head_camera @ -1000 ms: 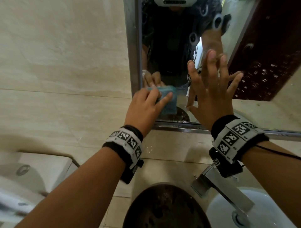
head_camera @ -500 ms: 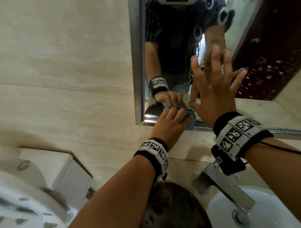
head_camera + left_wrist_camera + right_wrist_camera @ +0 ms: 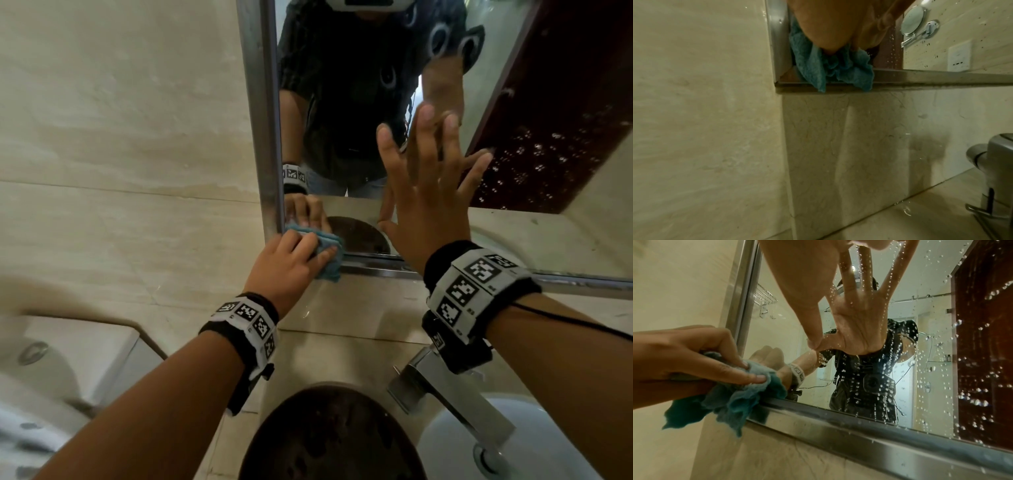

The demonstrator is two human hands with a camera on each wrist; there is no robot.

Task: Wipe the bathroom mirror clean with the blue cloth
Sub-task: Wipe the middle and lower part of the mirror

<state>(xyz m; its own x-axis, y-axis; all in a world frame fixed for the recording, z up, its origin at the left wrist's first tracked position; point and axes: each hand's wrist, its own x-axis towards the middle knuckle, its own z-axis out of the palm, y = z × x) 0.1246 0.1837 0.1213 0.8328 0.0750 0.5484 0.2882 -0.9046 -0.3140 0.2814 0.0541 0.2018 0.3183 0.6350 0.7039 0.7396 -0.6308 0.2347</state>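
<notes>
Because the left hand (image 3: 291,263) has the blue cloth (image 3: 329,251) bunched into the bottom-left corner of the mirror (image 3: 342,102), loose folds hang over the steel frame (image 3: 818,421) and onto the tile below. A hard pull sideways could drag those folds along the frame instead of the glass, so the stroke would miss the wet part. The cloth is gripped in curled fingers with the fingertips (image 3: 758,378) pressing it flat, yet much of it is crumpled; only a small patch probably meets the glass, and streaks may be left.

The right hand (image 3: 428,192) is spread wide with straight fingers and holds nothing. It seems to lean on the glass, though the exact contact is hard to judge from the head view. If the palm does press there, it will leave prints and smear the droplets (image 3: 890,386) under it, and that area must be wiped again. Leaning weight on the glass over the tap (image 3: 452,401) and basin (image 3: 565,445) also risks a slip on the wet surface.

As for the mirror itself, the right wrist view shows it thick with beads of water across its middle and right side, running in trails toward the lower frame. The strip near the left edge, above the cloth, looks much clearer. Most of the wiping appears to remain.
</notes>
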